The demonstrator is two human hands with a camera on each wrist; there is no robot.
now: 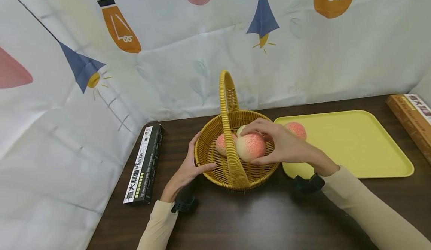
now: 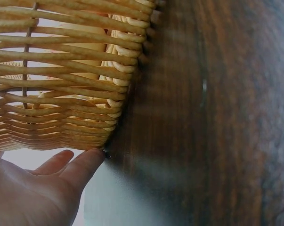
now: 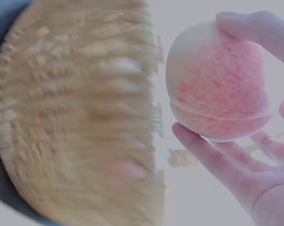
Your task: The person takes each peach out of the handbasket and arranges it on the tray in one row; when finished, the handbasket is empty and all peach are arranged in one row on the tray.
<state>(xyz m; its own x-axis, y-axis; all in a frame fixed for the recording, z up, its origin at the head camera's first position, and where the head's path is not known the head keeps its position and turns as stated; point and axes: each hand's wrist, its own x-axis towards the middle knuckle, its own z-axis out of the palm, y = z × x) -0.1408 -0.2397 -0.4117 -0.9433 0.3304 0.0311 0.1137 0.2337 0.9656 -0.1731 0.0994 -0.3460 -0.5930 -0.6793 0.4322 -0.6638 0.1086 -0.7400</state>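
Note:
My right hand grips a pink-and-cream peach between thumb and fingers, over the right part of a yellow wicker basket. In the right wrist view that peach is raised beside the blurred basket wall. Inside the basket lie another pink peach, left of the handle, and a pale round one, partly hidden by my fingers. My left hand rests against the basket's left side, thumb extended over the rim. In the left wrist view its straight fingers touch the outer wall.
A yellow tray lies to the right, with one peach near its left edge. A black pasta box is at the left, a brown box at the far right. The arched handle stands up over the basket. Behind hangs a patterned curtain.

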